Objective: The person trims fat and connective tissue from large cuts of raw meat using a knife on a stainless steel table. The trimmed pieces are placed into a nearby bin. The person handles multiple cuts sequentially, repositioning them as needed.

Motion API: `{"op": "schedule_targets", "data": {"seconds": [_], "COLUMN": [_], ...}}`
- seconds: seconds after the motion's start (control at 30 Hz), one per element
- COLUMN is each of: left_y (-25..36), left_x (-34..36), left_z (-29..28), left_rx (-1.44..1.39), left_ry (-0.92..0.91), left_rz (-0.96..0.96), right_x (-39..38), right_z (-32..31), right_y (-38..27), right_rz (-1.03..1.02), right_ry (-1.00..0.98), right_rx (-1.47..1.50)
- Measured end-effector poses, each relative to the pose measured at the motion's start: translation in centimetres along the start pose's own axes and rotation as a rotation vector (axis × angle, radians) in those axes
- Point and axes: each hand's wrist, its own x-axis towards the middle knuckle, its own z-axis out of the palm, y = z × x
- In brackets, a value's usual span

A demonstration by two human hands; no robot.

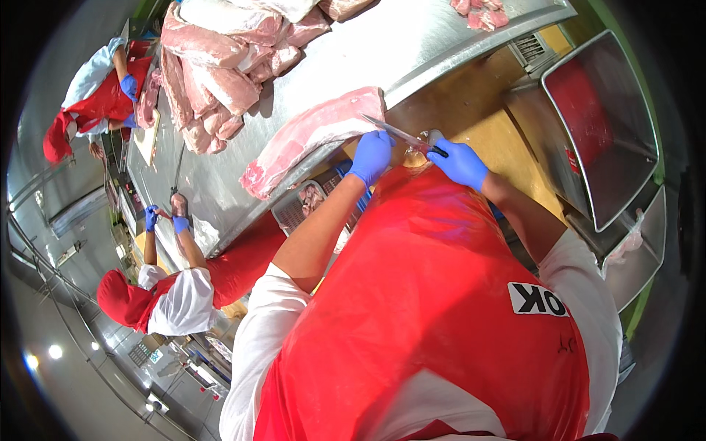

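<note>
A long pale-pink pork loin (316,136) with a white fat layer lies along the near edge of the steel table. My left hand (371,156), in a blue glove, is closed at the loin's near right edge, its fingertips touching the meat and partly hidden. In my right hand (462,166), also gloved in blue, is the black handle of a knife (397,133). The blade points left, and its tip is over the loin's right end, just above my left fingertips.
A pile of pork loins (213,66) covers the table's far left, and small meat scraps (482,13) lie at far right. Below the edge hangs a basket with meat (309,202). Steel bins (603,132) stand right. Two co-workers in red aprons (103,88) work at left.
</note>
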Motion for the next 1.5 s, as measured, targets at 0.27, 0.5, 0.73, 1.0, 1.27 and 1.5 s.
{"op": "schedule_targets", "data": {"seconds": [0.27,0.5,0.73,1.0,1.27,1.5], "left_y": [3.7,5.5,6.6,6.1,7.5,7.1], "left_x": [-0.6,-2.4,-2.2,-2.6,-3.2,-3.0], "left_z": [-0.5,-2.2,-3.3,-3.1,-4.6,-4.2], "left_rx": [0.378,0.260,0.277,0.300,0.199,0.065], "left_ry": [0.037,0.040,-0.023,-0.043,-0.054,-0.106], "left_rz": [0.092,0.075,0.109,0.167,0.142,0.076], "right_x": [0.4,-1.9,-1.3,-2.4,-1.6,-1.0], "right_z": [1.1,-0.3,2.8,2.8,5.3,5.2], "right_y": [-1.0,-2.4,-3.9,-5.4,-4.2,-5.5], "right_rz": [0.032,0.184,0.095,0.226,0.138,-0.106], "right_ry": [0.007,-0.061,0.065,-0.030,0.018,-0.002], "right_rx": [0.017,-0.015,-0.030,0.066,0.153,-0.081]}}
